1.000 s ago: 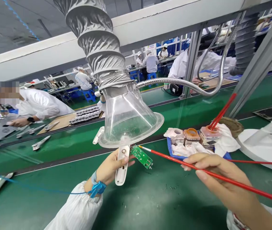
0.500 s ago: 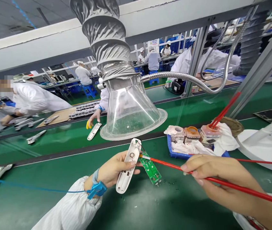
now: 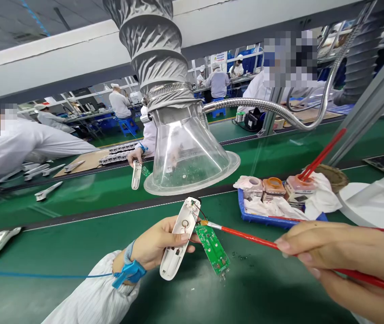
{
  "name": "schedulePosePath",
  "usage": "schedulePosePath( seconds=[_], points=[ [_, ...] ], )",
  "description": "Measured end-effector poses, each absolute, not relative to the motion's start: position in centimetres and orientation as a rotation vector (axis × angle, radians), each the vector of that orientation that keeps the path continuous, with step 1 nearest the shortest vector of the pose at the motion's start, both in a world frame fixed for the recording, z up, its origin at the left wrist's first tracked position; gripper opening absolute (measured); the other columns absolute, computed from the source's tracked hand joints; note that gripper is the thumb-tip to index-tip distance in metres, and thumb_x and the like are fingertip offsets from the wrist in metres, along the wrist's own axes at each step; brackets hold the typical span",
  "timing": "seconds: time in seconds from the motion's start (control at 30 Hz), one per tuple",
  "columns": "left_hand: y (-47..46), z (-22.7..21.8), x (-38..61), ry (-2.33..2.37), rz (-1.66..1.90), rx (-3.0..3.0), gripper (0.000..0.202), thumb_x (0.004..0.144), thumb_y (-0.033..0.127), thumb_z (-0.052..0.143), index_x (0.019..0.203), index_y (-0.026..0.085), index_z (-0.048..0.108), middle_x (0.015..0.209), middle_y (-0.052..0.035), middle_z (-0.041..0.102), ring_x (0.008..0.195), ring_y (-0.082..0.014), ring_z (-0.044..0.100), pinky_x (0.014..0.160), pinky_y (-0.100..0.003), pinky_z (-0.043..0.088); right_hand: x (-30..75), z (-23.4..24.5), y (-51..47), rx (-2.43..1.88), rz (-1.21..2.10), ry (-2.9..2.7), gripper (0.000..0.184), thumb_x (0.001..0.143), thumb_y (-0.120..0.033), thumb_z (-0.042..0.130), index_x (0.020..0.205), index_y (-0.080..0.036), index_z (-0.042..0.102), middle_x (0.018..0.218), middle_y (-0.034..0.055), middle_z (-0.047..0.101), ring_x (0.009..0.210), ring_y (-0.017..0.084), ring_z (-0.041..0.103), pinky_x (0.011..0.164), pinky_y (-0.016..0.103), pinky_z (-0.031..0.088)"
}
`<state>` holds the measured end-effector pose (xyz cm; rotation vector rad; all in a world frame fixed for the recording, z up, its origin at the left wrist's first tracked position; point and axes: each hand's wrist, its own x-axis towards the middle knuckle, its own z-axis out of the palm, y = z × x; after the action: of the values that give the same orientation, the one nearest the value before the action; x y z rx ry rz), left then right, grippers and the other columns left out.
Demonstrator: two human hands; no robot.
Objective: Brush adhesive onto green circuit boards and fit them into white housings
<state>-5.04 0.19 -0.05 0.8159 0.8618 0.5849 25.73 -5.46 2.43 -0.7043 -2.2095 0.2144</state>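
Note:
My left hand (image 3: 154, 243), with a blue wrist strap, is closed on a long white plastic housing (image 3: 174, 258), thumb across its open inner side. A metal ring and thin wires show inside the housing. Joined to it by wires, a green circuit board (image 3: 214, 252) hangs just to its right. My right hand (image 3: 343, 261) pinches a thin red-handled paintbrush (image 3: 246, 236). The brush's orange-brown tip lies at the board's upper end, close to the wires; whether it touches the board I cannot tell.
A clear extraction hood (image 3: 188, 157) hangs beyond my hands. To the right, a blue tray (image 3: 246, 211) holds small jars, white tissue and red-handled brushes. A white fan base (image 3: 363, 207) stands beside it. Across the green conveyor, a co-worker's hand (image 3: 136, 155) holds another white housing (image 3: 137, 175).
My right hand has moved right with the paintbrush, its tip shifting slightly right. The circuit board hangs a little lower. Across the belt, the co-worker's hand has lifted a white housing.

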Motion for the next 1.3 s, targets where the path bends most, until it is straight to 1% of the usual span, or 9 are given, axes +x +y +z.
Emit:
schedulePosePath(
  seconds=[0.2, 0.43, 0.53, 0.63, 0.83, 0.93, 1.03, 1.13, 1.3],
  points=[
    [0.1, 0.4, -4.8, 0.824, 0.591, 0.79, 0.026, 0.059, 0.018, 0.079, 0.083, 0.015, 0.069, 0.074, -0.0041, 0.068, 0.067, -0.0138, 0.065, 0.058, -0.018, 0.05, 26.5, 2.0, -6.1, -0.761, 0.194, -2.189, 0.026, 0.072, -0.004, 0.052, 0.087, -0.024, 0.054, 0.086, -0.0011, 0.069, 0.081, 0.016, 0.067, 0.071, 0.019, 0.057],
    [0.2, 0.4, -5.0, 0.847, 0.595, 0.761, 0.027, 0.058, 0.017, 0.079, 0.082, 0.014, 0.068, 0.073, -0.005, 0.069, 0.069, -0.0155, 0.066, 0.063, -0.021, 0.052, 27.6, 1.2, -5.2, -0.828, 0.064, -2.098, 0.018, 0.071, -0.008, 0.052, 0.079, -0.023, 0.058, 0.079, -0.0004, 0.07, 0.073, 0.016, 0.068, 0.064, 0.016, 0.057],
    [0.5, 0.4, -5.0, 0.871, 0.602, 0.75, 0.028, 0.059, 0.017, 0.079, 0.084, 0.013, 0.067, 0.075, -0.0061, 0.069, 0.069, -0.0155, 0.066, 0.068, -0.024, 0.054, 28.6, 0.5, -5.5, -0.831, 0.086, -2.047, 0.022, 0.072, -0.008, 0.053, 0.086, -0.024, 0.06, 0.084, 0.0016, 0.07, 0.078, 0.02, 0.068, 0.068, 0.023, 0.058],
    [0.8, 0.3, -4.6, 0.88, 0.599, 0.74, 0.028, 0.059, 0.016, 0.078, 0.084, 0.012, 0.067, 0.076, -0.0064, 0.069, 0.07, -0.0154, 0.066, 0.069, -0.025, 0.054, 28.3, 0.4, -6.0, -0.729, 0.147, -2.066, 0.029, 0.07, -0.003, 0.054, 0.09, -0.023, 0.058, 0.088, 0.0034, 0.069, 0.083, 0.022, 0.067, 0.074, 0.029, 0.058],
    [1.0, 0.2, -4.0, 0.868, 0.572, 0.73, 0.03, 0.059, 0.015, 0.078, 0.086, 0.012, 0.066, 0.076, -0.0064, 0.069, 0.072, -0.0155, 0.066, 0.069, -0.024, 0.054, 26.0, 1.7, -5.9, -0.693, 0.119, -2.188, 0.025, 0.07, 0.0, 0.053, 0.086, -0.019, 0.057, 0.09, 0.0042, 0.069, 0.087, 0.018, 0.066, 0.076, 0.02, 0.056],
    [0.9, 0.0, -4.0, 0.87, 0.546, 0.734, 0.031, 0.06, 0.015, 0.078, 0.089, 0.011, 0.066, 0.079, -0.0075, 0.069, 0.071, -0.0151, 0.067, 0.068, -0.022, 0.054, 26.4, 1.6, -6.1, -0.697, 0.11, -2.239, 0.022, 0.071, -0.001, 0.054, 0.083, -0.019, 0.057, 0.091, 0.0036, 0.068, 0.091, 0.018, 0.065, 0.079, 0.02, 0.055],
    [0.9, -0.1, -4.0, 0.864, 0.546, 0.732, 0.035, 0.062, 0.015, 0.077, 0.095, 0.01, 0.065, 0.08, -0.0073, 0.068, 0.073, -0.0147, 0.066, 0.073, -0.025, 0.054, 27.0, 1.1, -6.4, -0.726, 0.135, -2.225, 0.025, 0.07, 0.0, 0.053, 0.084, -0.02, 0.057, 0.091, 0.0018, 0.068, 0.09, 0.018, 0.065, 0.078, 0.021, 0.055],
    [0.9, -0.1, -3.9, 0.864, 0.562, 0.73, 0.03, 0.061, 0.014, 0.076, 0.089, 0.011, 0.066, 0.079, -0.0069, 0.068, 0.076, -0.0157, 0.066, 0.074, -0.026, 0.054, 26.7, 1.1, -6.6, -0.726, 0.134, -2.185, 0.029, 0.07, 0.0, 0.051, 0.088, -0.021, 0.057, 0.091, 0.0017, 0.069, 0.088, 0.018, 0.066, 0.077, 0.021, 0.056],
    [0.9, 0.1, -3.8, 0.867, 0.564, 0.729, 0.026, 0.061, 0.013, 0.076, 0.085, 0.012, 0.067, 0.078, -0.0066, 0.069, 0.074, -0.0159, 0.066, 0.07, -0.024, 0.053, 25.9, 1.8, -6.4, -0.743, 0.081, -2.189, 0.022, 0.071, -0.002, 0.052, 0.082, -0.02, 0.059, 0.089, 0.0035, 0.068, 0.085, 0.017, 0.066, 0.073, 0.017, 0.056]
  ],
)
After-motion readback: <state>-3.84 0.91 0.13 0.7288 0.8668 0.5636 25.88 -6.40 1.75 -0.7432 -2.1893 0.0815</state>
